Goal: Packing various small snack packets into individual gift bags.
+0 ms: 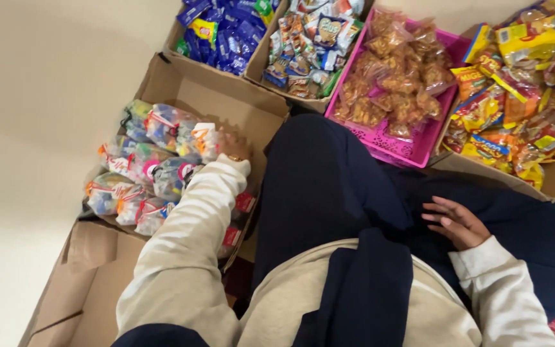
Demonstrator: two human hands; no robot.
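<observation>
We are reaching our left hand [231, 145] into the cardboard box [181, 80] on the left, touching the clear bags [155, 164] of mixed sweets packed there; whether its grip is clenched we cannot tell. Our right hand [457, 223] is lying released on our dark trousers [329, 186], near the pink basket [412, 149] of snacks.

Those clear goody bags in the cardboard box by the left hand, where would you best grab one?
Probably by the gathered, tied neck at the top of a goody bag, coming from above. The bags stand packed side by side in the cardboard box, so only their tops are free, where the left hand rests.
</observation>
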